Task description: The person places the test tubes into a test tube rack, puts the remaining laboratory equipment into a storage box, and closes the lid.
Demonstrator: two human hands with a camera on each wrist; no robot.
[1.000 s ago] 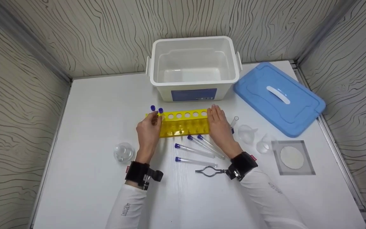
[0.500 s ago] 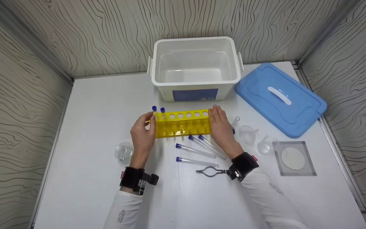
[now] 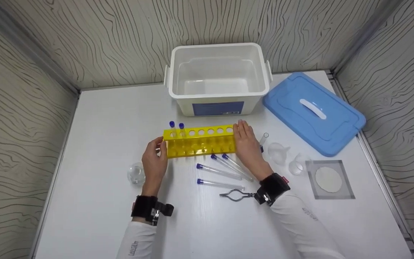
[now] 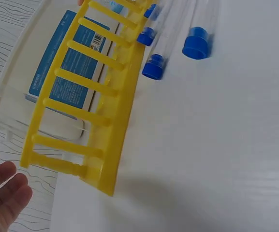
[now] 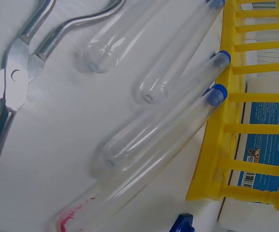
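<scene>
At the left end of the yellow rack [image 3: 201, 146], the left hand [image 3: 155, 163] was found to have moved away from the second tube [image 3: 182, 130], where its fingers had been one second earlier. Its grip was loose, digits apart, nothing between them; the left wrist view showed the fingertips just beside the rack's end, and contact could not be confirmed. The right hand [image 3: 248, 147] had kept its place, fingers laid straight over the rack's right end; its thumb could not be made out.

The rack stood on the desk [image 3: 99, 162], in front of the white box [image 3: 185, 107]. The second tube and the outermost tube [image 3: 172, 128] both remained in its two leftmost holes, blue caps uppermost, without support from the fingers. In this inspector's judgement, the second placement was complete and the left hand was free for further loading.

Four capped tubes [image 3: 218, 172] lay loose between the rack and the metal tongs [image 3: 236, 195], and were judged to be outstanding. One carried a pink mark [image 5: 67, 217] near its rounded end. A further tube [image 3: 265, 137] lay beside the right hand, partly hidden.
</scene>
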